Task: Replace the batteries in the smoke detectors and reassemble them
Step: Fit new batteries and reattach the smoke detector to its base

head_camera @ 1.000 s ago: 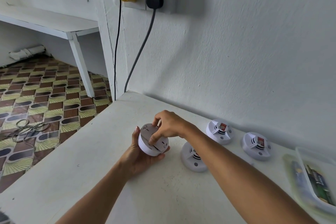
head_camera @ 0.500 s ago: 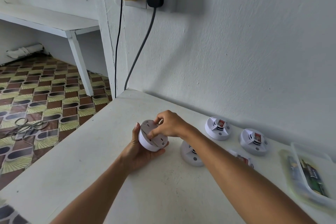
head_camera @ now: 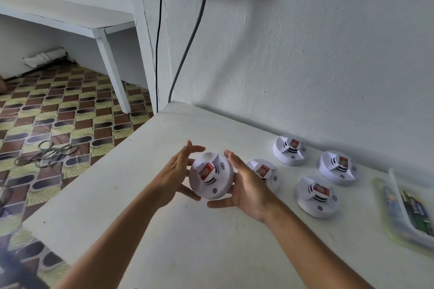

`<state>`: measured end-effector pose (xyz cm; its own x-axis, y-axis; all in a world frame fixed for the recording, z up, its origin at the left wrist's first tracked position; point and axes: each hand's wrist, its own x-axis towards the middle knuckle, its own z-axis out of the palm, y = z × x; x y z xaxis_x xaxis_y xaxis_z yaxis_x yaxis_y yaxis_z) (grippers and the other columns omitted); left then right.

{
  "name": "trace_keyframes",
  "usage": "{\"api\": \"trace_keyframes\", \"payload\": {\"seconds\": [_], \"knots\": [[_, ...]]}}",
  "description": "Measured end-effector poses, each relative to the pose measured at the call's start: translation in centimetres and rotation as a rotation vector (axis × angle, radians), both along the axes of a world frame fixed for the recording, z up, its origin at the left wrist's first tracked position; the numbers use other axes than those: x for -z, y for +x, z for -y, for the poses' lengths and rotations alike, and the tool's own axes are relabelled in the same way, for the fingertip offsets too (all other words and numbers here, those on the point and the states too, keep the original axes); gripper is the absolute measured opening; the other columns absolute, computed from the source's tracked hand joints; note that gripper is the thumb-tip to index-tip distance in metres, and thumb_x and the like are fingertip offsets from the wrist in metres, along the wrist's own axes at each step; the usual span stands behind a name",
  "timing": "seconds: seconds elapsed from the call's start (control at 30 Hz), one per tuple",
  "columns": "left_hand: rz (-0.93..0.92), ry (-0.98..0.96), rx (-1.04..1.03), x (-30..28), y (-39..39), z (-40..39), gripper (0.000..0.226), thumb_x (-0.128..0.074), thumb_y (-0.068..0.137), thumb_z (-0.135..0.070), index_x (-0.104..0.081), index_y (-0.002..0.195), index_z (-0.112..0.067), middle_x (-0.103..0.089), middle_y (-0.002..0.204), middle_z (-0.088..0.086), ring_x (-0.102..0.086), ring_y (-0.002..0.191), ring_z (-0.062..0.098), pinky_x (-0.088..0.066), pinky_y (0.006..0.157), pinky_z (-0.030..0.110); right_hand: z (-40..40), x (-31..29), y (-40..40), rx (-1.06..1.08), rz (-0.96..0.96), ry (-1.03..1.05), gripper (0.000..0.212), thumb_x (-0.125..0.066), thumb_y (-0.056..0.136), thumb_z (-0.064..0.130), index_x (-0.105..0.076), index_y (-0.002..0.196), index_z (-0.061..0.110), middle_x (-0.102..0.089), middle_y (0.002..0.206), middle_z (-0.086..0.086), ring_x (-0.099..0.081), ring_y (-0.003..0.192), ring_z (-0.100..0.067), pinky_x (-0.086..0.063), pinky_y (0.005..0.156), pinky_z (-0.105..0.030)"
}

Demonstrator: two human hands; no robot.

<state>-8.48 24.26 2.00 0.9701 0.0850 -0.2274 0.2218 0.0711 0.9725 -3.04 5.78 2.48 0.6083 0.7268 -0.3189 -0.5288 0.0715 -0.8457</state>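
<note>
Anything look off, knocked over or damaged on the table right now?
Nothing stands out. The held smoke detector sits between the left hand and right hand, face up. Four other detectors lie flat, apart, near the battery tray.

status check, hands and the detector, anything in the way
Left hand and right hand open, straight fingers cradling the round white smoke detector above the white table. Red label facing up. Four more white detectors sit right, clear of the hands.
</note>
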Motion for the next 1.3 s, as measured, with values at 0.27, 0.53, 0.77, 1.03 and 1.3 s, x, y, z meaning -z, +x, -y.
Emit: {"api": "trace_keyframes", "payload": {"seconds": [0.27,0.53,0.77,1.03,1.3], "knots": [[0.101,-0.132,-0.210,3.9,-2.8,0.5,0.043,-0.065,0.079,-0.033,-0.061,0.120,-0.022,-0.067,0.111,0.019,-0.065,0.100,0.039,-0.058,0.057,0.046,0.7,5.0,-1.4,0.090,-0.013,0.110,0.068,-0.063,0.068,0.001,-0.054,0.128,0.031,-0.065,0.117,-0.012,-0.066,0.095,-0.032,-0.056,0.070,-0.048],[0.207,-0.091,-0.315,5.8,-3.9,2.0,0.032,-0.073,0.074,-0.029,-0.072,0.101,-0.012,-0.074,0.101,0.015,-0.070,0.088,0.029,-0.058,0.065,0.043,1.0,6.3,-1.9,0.079,0.085,0.086,0.079,-0.063,0.067,-0.009,-0.047,0.134,0.028,-0.062,0.125,-0.009,-0.065,0.104,-0.028,-0.056,0.069,-0.042],[0.251,0.056,-0.339,6.0,-4.2,2.4,0.026,-0.066,0.085,-0.023,-0.074,0.106,-0.011,-0.075,0.099,0.010,-0.066,0.079,0.018,-0.050,0.060,0.031,1.0,6.5,-2.1,0.096,0.101,0.072,0.080,-0.064,0.065,-0.009,-0.046,0.134,0.026,-0.063,0.121,-0.010,-0.066,0.103,-0.028,-0.056,0.067,-0.042],[0.293,0.062,-0.349,5.9,-4.3,2.5,0.027,-0.066,0.083,-0.021,-0.074,0.105,-0.007,-0.075,0.095,0.011,-0.059,0.068,0.012,-0.046,0.055,0.023,0.9,6.3,-2.3,0.107,0.149,0.049,0.077,-0.063,0.063,-0.005,-0.048,0.132,0.026,-0.064,0.118,-0.008,-0.067,0.099,-0.023,-0.056,0.066,-0.041],[0.307,0.067,-0.347,6.0,-4.2,2.5,0.026,-0.066,0.083,-0.022,-0.075,0.103,-0.008,-0.075,0.094,0.011,-0.058,0.068,0.013,-0.046,0.055,0.023,1.0,6.2,-2.4,0.111,0.170,0.028,0.076,-0.065,0.063,-0.003,-0.049,0.130,0.026,-0.063,0.117,-0.009,-0.066,0.097,-0.021,-0.055,0.063,-0.037]]}}
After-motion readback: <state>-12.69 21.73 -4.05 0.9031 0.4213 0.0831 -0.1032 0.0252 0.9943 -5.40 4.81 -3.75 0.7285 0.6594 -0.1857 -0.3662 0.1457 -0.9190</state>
